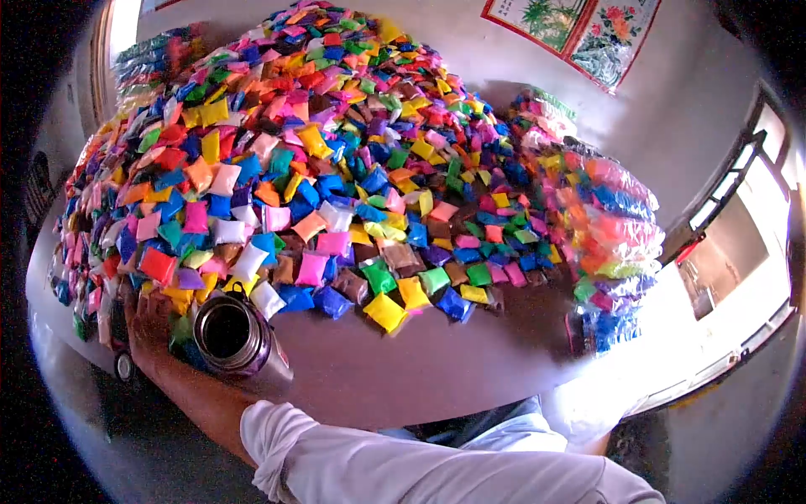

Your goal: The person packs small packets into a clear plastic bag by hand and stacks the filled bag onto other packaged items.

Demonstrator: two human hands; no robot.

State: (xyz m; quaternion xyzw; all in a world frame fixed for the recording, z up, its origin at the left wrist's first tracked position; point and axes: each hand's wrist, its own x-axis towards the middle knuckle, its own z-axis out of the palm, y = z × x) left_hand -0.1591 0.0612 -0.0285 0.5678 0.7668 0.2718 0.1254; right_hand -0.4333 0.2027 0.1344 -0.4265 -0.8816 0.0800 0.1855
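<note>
My left hand (149, 323) reaches to the near left edge of a big heap of small coloured packets (336, 160) on a round table (437, 361). Its fingers rest among the packets, and whether they hold anything is hidden from me. The forearm runs back to a rolled white sleeve (353, 462). An open purple metal bottle (235, 338) stands right beside the wrist, its dark mouth facing up. My right hand is out of view.
Clear bags stuffed with coloured packets (609, 227) are stacked at the table's right side. More bags (159, 59) lie at the far left. A small dark object (123, 363) sits by the table edge near my hand. A window (739, 227) is on the right.
</note>
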